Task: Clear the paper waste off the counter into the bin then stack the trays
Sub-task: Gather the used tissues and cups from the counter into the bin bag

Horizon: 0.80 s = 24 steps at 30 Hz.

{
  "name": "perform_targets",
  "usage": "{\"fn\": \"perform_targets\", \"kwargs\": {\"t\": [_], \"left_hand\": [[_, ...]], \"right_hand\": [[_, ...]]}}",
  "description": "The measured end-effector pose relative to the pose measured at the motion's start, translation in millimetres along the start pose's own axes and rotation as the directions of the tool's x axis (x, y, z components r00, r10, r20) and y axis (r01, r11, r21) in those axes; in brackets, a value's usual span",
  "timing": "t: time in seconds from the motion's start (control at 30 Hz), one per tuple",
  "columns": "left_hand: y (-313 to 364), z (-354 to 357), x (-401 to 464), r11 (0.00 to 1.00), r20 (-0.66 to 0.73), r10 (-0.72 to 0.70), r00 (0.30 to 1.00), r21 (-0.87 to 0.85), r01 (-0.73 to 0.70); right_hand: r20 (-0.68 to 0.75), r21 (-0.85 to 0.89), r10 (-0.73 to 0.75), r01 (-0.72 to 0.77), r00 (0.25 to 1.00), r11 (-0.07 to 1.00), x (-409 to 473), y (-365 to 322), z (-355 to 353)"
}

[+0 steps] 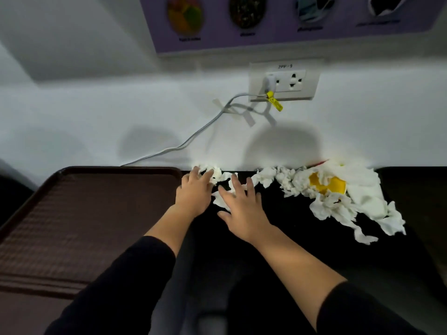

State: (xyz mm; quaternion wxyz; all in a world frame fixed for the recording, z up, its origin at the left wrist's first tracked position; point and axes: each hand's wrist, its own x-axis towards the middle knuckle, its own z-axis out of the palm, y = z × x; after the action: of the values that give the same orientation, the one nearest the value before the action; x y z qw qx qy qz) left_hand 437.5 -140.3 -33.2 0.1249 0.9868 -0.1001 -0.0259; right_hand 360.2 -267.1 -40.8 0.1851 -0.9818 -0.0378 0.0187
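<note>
Both hands spread open on the tissue scraps [221,176] at the counter's [290,226] far edge: left hand [193,192] fingertips on a wad, right hand [242,209] flat, neither gripping. Bigger paper pile [338,201] lies right, over something yellow. Light, soft, tears easily; best scooped in bunches. Brown tray [72,213] left. Dark counter, white wall, socket [285,81] above.

wall socket [285,81], taped cable [193,139], poster [278,20]

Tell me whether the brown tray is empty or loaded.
Empty: the brown tray shows only bare ribbed surface; the crumpled tissues lie beside it on the counter.
</note>
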Motion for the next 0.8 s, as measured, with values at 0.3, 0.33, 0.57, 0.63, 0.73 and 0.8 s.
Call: {"fn": "perform_targets", "kwargs": {"t": [0.3,0.33,0.57,0.63,0.73,0.8], "left_hand": [[1.4,28.7,5.6,0.994,-0.133,-0.014,0.991,-0.106,0.0],[-0.3,28.9,1.3,0.987,-0.13,-0.011,0.991,-0.163,-0.011],[-18.2,12.9,-54.9,0.896,-0.18,0.078,0.98,-0.418,-0.149],[-19.5,-1.9,-74.8,0.883,-0.208,0.073,0.975,-0.442,-0.16],[-20.1,-25.3,-105.6,0.856,-0.231,0.026,0.973,-0.498,-0.142],[-20.8,-40.8,-126.6,0.814,-0.249,-0.028,0.968,-0.568,-0.123]], "right_hand": [[-0.06,-0.025,-0.151,0.15,0.987,0.988,-22.7,24.0,16.0],[-0.056,-0.022,-0.152,0.151,0.987,0.988,-28.6,25.1,16.9],[-0.139,0.143,-0.135,0.155,0.981,0.978,-70.3,17.2,-4.9],[-0.257,0.178,-0.138,0.187,0.956,0.966,-82.5,10.8,-13.7],[-0.399,0.259,-0.098,0.215,0.912,0.942,-97.9,0.8,-23.9],[-0.446,0.336,-0.037,0.205,0.894,0.919,-106.9,-8.3,-32.7]]}}
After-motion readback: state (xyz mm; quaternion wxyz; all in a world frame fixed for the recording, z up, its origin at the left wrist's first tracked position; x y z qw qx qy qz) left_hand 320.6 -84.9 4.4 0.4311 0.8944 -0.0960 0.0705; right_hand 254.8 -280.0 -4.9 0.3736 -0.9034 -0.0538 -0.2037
